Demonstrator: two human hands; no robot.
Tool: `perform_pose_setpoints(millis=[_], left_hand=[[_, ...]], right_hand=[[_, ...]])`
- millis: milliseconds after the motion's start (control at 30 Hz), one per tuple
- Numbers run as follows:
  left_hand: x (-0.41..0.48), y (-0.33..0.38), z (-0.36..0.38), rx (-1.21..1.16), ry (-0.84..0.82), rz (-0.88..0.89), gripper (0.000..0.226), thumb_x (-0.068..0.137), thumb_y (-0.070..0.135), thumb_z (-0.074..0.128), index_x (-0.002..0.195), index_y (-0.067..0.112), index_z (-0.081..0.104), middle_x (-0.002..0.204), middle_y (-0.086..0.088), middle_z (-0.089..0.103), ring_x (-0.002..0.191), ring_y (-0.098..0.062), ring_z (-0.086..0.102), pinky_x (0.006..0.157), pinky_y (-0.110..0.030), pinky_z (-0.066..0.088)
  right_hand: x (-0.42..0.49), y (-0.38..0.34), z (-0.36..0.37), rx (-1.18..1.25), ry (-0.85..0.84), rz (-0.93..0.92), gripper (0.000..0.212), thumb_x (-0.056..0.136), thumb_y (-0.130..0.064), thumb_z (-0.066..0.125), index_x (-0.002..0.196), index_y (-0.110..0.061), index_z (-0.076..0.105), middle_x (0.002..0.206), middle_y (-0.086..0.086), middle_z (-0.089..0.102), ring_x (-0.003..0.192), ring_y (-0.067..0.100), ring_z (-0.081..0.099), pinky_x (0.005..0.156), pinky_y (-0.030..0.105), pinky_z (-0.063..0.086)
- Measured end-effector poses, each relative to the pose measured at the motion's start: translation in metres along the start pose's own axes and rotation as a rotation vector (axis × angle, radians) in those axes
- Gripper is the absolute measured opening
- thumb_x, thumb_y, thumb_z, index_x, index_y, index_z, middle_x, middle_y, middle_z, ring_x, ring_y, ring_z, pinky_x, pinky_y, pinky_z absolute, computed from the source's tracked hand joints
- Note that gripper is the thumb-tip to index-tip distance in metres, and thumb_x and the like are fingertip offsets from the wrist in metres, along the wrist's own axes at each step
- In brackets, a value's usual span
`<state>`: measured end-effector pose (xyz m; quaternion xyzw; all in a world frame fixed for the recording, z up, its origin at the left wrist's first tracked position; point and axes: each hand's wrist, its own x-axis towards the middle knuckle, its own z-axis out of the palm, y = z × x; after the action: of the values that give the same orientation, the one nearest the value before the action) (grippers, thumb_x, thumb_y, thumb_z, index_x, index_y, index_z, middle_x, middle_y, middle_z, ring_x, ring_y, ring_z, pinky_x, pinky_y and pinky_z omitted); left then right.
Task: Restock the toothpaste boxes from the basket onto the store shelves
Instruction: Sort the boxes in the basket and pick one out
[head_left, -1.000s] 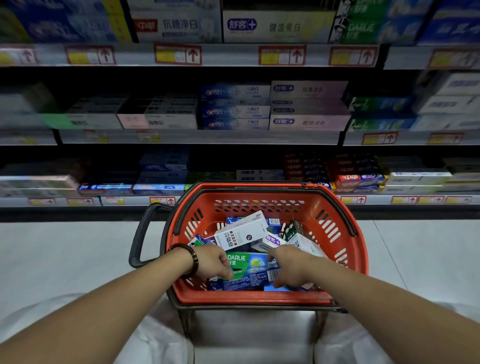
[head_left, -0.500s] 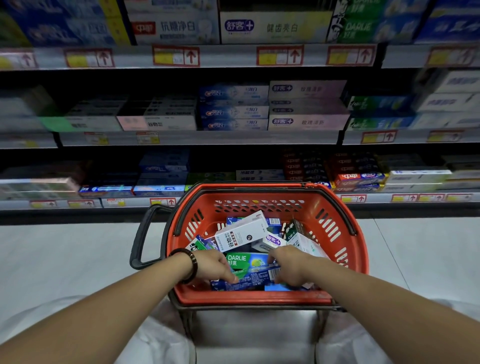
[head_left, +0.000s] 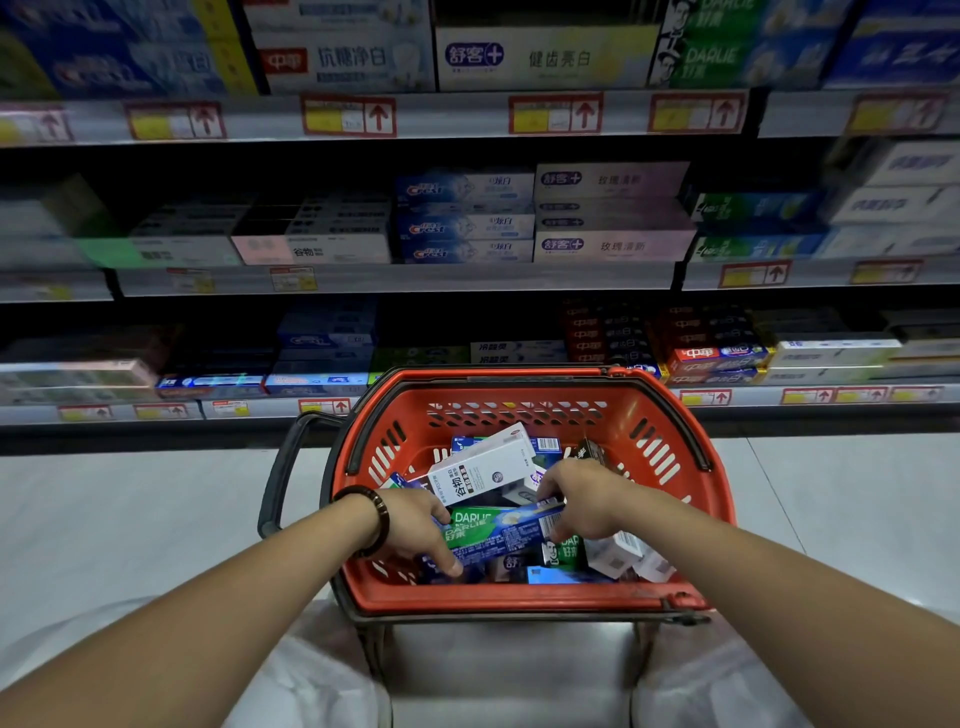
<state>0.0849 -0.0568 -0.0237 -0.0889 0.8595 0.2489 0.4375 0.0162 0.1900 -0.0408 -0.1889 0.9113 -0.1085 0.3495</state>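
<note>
Pick-up step, by my judgement; in the red basket (head_left: 493, 597), near its front rim, the left hand (head_left: 415, 527) and right hand (head_left: 584, 501) each curl fingers round one end of a green-and-blue DARLIE toothpaste box (head_left: 501, 532) lying on the other boxes; next it must lift clear of the basket and go to the green DARLIE row (head_left: 753, 208) above and to the right of the basket.

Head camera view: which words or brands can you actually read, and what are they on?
"DARLIE": green box, gripped by left hand and right hand.
"谷物": white box in the basket.
"Crest": blue boxes, middle shelf.
"舒客+ 健齿亮白": pale box, top shelf.
"中华 抗糖净白": red-logo box, top shelf.
Price tags: too blurred.
</note>
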Motion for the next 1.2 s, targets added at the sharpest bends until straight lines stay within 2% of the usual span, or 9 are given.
perform_pose_setpoints(millis=[267, 400, 633, 800, 900, 967, 1033, 1133, 1200], left_hand=[[-0.003, 0.001, -0.013, 0.015, 0.071, 0.037, 0.065, 0.075, 0.032, 0.093, 0.132, 0.023, 0.064, 0.128, 0.007, 0.063, 0.113, -0.016, 0.062, 0.099, -0.026, 0.051], [-0.004, 0.000, -0.022, -0.001, 0.106, 0.049, 0.067, 0.074, 0.028, 0.093, 0.133, 0.023, 0.062, 0.118, 0.005, 0.065, 0.107, -0.017, 0.065, 0.098, -0.030, 0.054], [-0.011, 0.004, -0.033, -0.083, 0.210, 0.101, 0.054, 0.078, 0.016, 0.091, 0.118, 0.027, 0.057, 0.120, -0.002, 0.060, 0.086, -0.020, 0.064, 0.072, -0.034, 0.058], [-0.016, 0.004, -0.041, -0.121, 0.327, 0.168, 0.052, 0.074, 0.015, 0.093, 0.108, 0.029, 0.057, 0.117, 0.000, 0.059, 0.080, -0.016, 0.062, 0.058, -0.029, 0.051], [-0.019, 0.004, -0.048, -0.207, 0.372, 0.204, 0.051, 0.071, 0.008, 0.094, 0.102, 0.029, 0.058, 0.122, -0.001, 0.062, 0.088, -0.025, 0.071, 0.070, -0.045, 0.063], [-0.023, 0.005, -0.052, -0.261, 0.415, 0.238, 0.053, 0.070, 0.007, 0.094, 0.103, 0.029, 0.060, 0.123, 0.004, 0.061, 0.095, -0.026, 0.072, 0.075, -0.048, 0.064], [-0.027, 0.007, -0.055, -0.300, 0.478, 0.280, 0.054, 0.068, 0.010, 0.095, 0.104, 0.031, 0.060, 0.122, 0.009, 0.060, 0.100, -0.023, 0.070, 0.079, -0.046, 0.064], [-0.033, 0.011, -0.061, -0.301, 0.569, 0.337, 0.055, 0.068, 0.014, 0.096, 0.106, 0.032, 0.061, 0.119, 0.014, 0.060, 0.104, -0.010, 0.063, 0.079, -0.030, 0.057], [-0.034, 0.013, -0.065, -0.356, 0.586, 0.356, 0.057, 0.066, 0.015, 0.097, 0.108, 0.032, 0.063, 0.115, 0.009, 0.065, 0.099, -0.013, 0.067, 0.077, -0.030, 0.059]], right_hand=[[-0.008, 0.004, -0.020, 0.086, 0.042, -0.005, 0.068, 0.080, -0.022, 0.094, 0.141, -0.017, 0.064, 0.142, 0.006, 0.062, 0.124, 0.027, 0.064, 0.100, 0.034, 0.056], [-0.013, 0.004, -0.030, 0.145, 0.097, -0.004, 0.064, 0.079, -0.020, 0.095, 0.135, -0.021, 0.066, 0.134, 0.003, 0.062, 0.114, 0.023, 0.065, 0.084, 0.026, 0.054], [-0.023, -0.001, -0.044, 0.186, 0.208, -0.043, 0.064, 0.069, -0.025, 0.101, 0.124, -0.023, 0.067, 0.119, -0.003, 0.064, 0.101, 0.016, 0.063, 0.067, 0.019, 0.048], [-0.031, -0.006, -0.049, 0.216, 0.272, -0.095, 0.059, 0.070, -0.021, 0.100, 0.115, -0.023, 0.063, 0.110, -0.008, 0.066, 0.098, 0.012, 0.064, 0.074, 0.023, 0.053], [-0.032, -0.005, -0.053, 0.264, 0.325, -0.112, 0.057, 0.069, -0.017, 0.101, 0.108, -0.025, 0.060, 0.105, -0.006, 0.071, 0.090, 0.010, 0.070, 0.069, 0.025, 0.057], [-0.033, -0.003, -0.055, 0.307, 0.377, -0.118, 0.058, 0.066, -0.016, 0.102, 0.106, -0.027, 0.061, 0.105, -0.007, 0.071, 0.089, 0.009, 0.070, 0.067, 0.023, 0.056], [-0.034, -0.001, -0.057, 0.352, 0.451, -0.129, 0.060, 0.064, -0.014, 0.102, 0.105, -0.030, 0.061, 0.108, -0.007, 0.070, 0.094, 0.011, 0.070, 0.071, 0.030, 0.061], [-0.035, -0.001, -0.062, 0.399, 0.543, -0.155, 0.059, 0.065, -0.014, 0.102, 0.103, -0.034, 0.061, 0.110, -0.009, 0.068, 0.099, 0.012, 0.068, 0.073, 0.035, 0.064], [-0.035, -0.001, -0.066, 0.421, 0.586, -0.167, 0.059, 0.064, -0.012, 0.101, 0.100, -0.036, 0.061, 0.109, -0.008, 0.069, 0.098, 0.014, 0.069, 0.077, 0.040, 0.064]])
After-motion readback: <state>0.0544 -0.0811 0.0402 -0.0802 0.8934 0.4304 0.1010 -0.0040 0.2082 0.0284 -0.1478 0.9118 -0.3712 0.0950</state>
